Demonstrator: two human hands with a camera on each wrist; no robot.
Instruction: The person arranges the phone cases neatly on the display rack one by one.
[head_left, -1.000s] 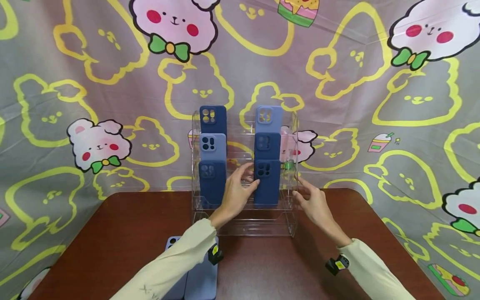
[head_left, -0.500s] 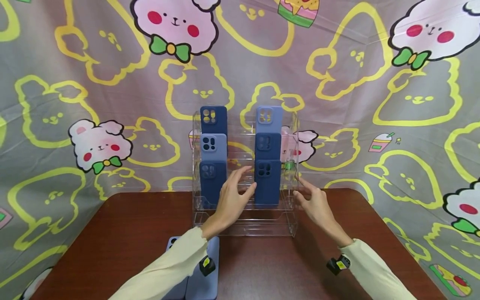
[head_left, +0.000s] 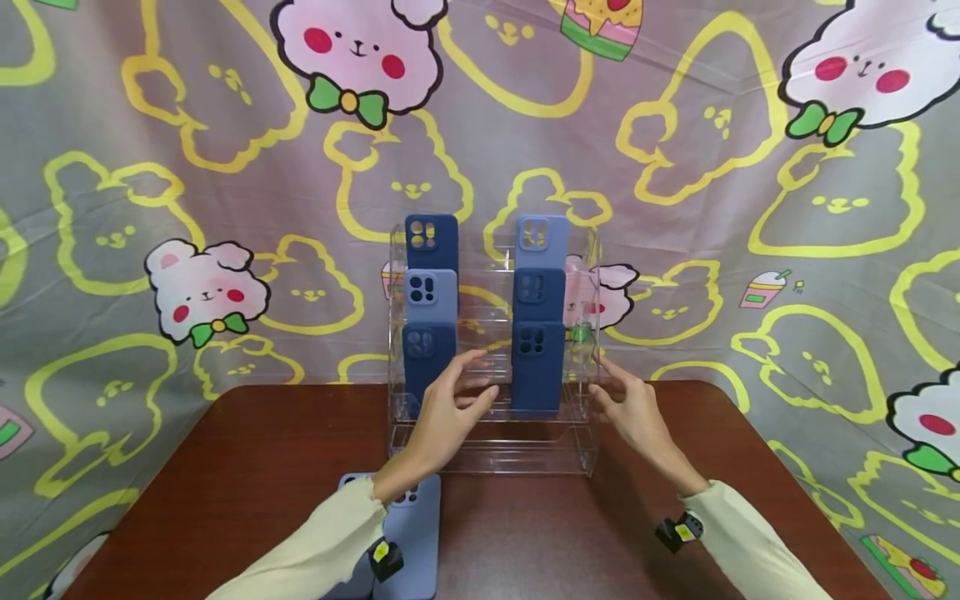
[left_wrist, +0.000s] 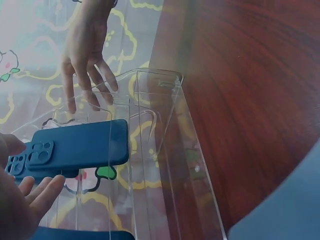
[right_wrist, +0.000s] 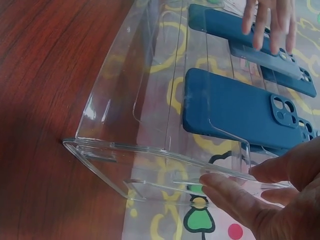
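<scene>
A clear acrylic tiered display rack [head_left: 491,457] stands on the table, bearing phone cases in two columns. My left hand [head_left: 442,417] hovers before its middle, fingers spread and holding nothing, between the front left dark blue phone case [head_left: 429,375] and the front right dark blue phone case [head_left: 537,375]. My right hand [head_left: 633,417] holds the rack's right side edge, thumb at the front and fingers outside the panel, as the right wrist view shows. Behind are a light blue phone case [head_left: 542,237] on the right and another light blue phone case [head_left: 435,304] on the left.
Light blue phone cases lie on the brown table [head_left: 285,433] at front left, one light blue phone case [head_left: 412,542] partly under my left forearm. A patterned cloth [head_left: 675,275] hangs behind the table.
My left hand has drawn away from the front right phone case, moving left and down. My right hand stays at the rack's side. The cases on the rack have not moved.
</scene>
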